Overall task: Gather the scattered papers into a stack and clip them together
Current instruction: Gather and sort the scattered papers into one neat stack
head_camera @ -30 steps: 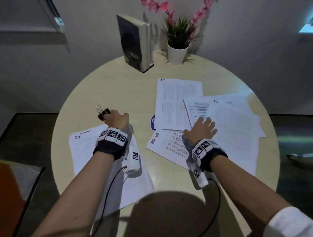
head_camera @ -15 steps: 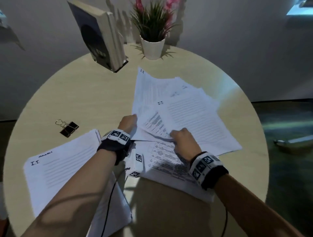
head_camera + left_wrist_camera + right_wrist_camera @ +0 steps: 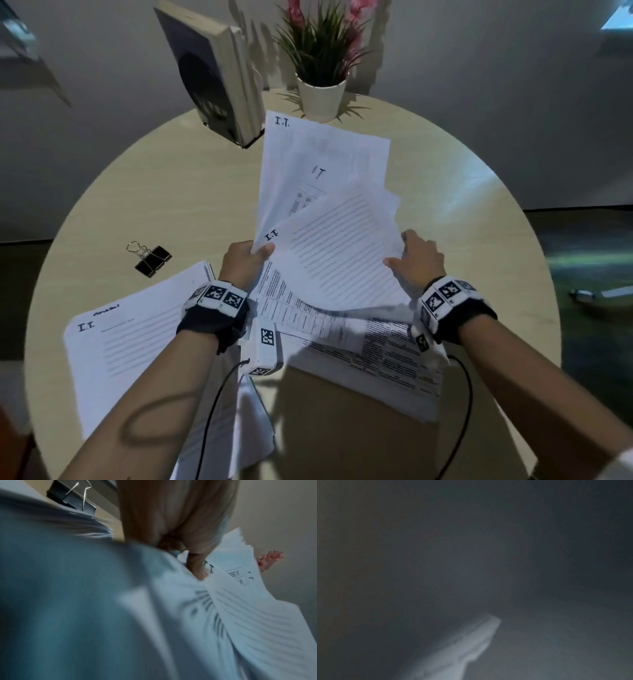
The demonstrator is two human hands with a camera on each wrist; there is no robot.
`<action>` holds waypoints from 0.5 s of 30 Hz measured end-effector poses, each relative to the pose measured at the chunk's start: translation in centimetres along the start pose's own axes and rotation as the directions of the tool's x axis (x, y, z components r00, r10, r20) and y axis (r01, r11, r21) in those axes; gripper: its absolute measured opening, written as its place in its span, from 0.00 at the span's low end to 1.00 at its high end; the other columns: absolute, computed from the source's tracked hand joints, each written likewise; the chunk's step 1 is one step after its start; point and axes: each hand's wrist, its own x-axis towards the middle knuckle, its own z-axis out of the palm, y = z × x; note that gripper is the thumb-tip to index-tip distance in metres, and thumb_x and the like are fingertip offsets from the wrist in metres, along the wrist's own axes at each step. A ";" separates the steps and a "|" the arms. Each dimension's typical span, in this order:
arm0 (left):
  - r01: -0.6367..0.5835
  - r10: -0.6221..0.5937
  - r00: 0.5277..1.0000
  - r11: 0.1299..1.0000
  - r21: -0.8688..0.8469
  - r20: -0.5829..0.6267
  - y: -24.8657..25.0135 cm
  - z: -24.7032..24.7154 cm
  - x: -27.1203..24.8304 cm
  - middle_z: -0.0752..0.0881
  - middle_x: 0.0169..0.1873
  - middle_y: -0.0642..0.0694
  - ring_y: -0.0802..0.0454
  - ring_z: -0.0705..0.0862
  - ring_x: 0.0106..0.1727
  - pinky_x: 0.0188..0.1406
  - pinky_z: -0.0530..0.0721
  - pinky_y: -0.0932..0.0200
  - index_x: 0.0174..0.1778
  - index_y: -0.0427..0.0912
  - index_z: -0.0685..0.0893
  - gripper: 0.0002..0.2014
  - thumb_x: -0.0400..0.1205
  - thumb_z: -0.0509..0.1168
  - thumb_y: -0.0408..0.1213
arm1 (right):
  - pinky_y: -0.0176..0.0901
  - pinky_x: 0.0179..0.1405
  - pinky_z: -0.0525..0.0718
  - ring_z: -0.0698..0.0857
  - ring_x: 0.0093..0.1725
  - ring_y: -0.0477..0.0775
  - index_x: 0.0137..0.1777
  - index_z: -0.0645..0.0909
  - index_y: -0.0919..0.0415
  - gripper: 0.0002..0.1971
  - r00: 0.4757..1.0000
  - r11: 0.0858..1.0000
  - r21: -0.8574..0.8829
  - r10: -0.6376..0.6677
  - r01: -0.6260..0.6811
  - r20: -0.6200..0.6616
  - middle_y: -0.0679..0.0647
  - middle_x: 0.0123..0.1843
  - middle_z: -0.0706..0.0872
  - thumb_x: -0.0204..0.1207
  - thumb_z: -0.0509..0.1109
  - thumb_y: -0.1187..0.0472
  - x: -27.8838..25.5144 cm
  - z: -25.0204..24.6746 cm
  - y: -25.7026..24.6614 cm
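Several white printed papers are fanned and partly lifted above the round table. My left hand grips their left edge, thumb on top; the left wrist view shows that thumb pressed on the papers. My right hand holds the right edge, thumb on the top sheet. More printed sheets lie beneath, toward me. A separate lined paper pile lies under my left forearm. The black binder clip sits loose on the table left of my left hand, also in the wrist view. The right wrist view is dark, showing only a pale paper edge.
A standing book and a potted plant with pink flowers are at the table's far edge, just behind the raised sheets. Bare tabletop shows at the far left and the right side.
My left hand left the binder clip on the table and moved to the papers. Both hands pulled the spread sheets together and raised them from flat to tilted.
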 end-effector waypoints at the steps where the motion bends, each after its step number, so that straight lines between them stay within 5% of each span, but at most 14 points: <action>1: 0.019 -0.020 0.999 1.000 -0.025 -0.047 -0.1 0.0 0.0 0.64 0.19 0.45 0.51 0.61 0.23 0.27 0.57 0.58 0.20 0.45 0.64 0.24 0.82 0.63 0.42 | 0.53 0.51 0.72 0.76 0.53 0.64 0.44 0.72 0.60 0.09 1.000 1.000 0.003 -0.020 0.020 0.013 0.56 0.41 0.78 0.77 0.66 0.55 -0.1 0.4 0.1; 3: 0.045 -0.048 0.988 0.999 -0.025 -0.144 -0.1 -0.1 -0.2 0.64 0.19 0.43 0.51 0.62 0.23 0.25 0.57 0.58 0.21 0.43 0.65 0.23 0.83 0.60 0.44 | 0.50 0.47 0.68 0.72 0.47 0.60 0.30 0.63 0.57 0.16 0.999 0.996 -0.080 -0.043 0.042 -0.011 0.51 0.33 0.69 0.79 0.62 0.61 -0.7 1.1 0.7; 7: 0.038 -0.038 0.945 0.999 -0.007 -0.324 0.3 -1.2 -0.9 0.63 0.20 0.45 0.45 0.62 0.28 0.23 0.56 0.56 0.24 0.37 0.66 0.21 0.83 0.58 0.38 | 0.55 0.58 0.71 0.66 0.65 0.64 0.45 0.73 0.59 0.03 0.990 0.955 -0.264 -0.132 0.138 0.041 0.60 0.64 0.69 0.78 0.64 0.62 -2.5 1.3 1.7; 9: -0.006 0.001 0.902 1.000 -0.011 -0.433 1.2 -2.2 -0.9 0.63 0.20 0.46 0.47 0.65 0.33 0.24 0.57 0.54 0.26 0.35 0.68 0.19 0.83 0.57 0.36 | 0.56 0.61 0.71 0.64 0.69 0.64 0.49 0.76 0.60 0.07 0.982 0.931 -0.316 -0.158 0.184 0.105 0.58 0.70 0.66 0.77 0.66 0.57 -4.0 2.0 1.7; 13: -0.210 0.114 0.761 0.975 -0.076 -0.639 5.7 -4.5 -2.1 0.71 0.27 0.42 0.48 0.68 0.31 0.18 0.64 0.70 0.37 0.37 0.72 0.11 0.85 0.54 0.36 | 0.47 0.45 0.72 0.73 0.54 0.61 0.40 0.68 0.59 0.09 0.973 0.937 -0.263 -0.214 0.230 0.088 0.56 0.56 0.71 0.77 0.66 0.60 -6.2 4.0 1.7; 15: -0.353 0.141 0.692 0.922 -0.160 -0.708 8.4 -6.1 -2.3 0.71 0.27 0.49 0.61 0.75 0.28 0.22 0.66 0.74 0.32 0.40 0.71 0.15 0.85 0.54 0.37 | 0.45 0.37 0.69 0.75 0.43 0.60 0.42 0.72 0.63 0.05 0.982 0.977 -0.111 -0.174 0.181 0.067 0.54 0.43 0.72 0.76 0.65 0.64 -6.4 4.1 1.9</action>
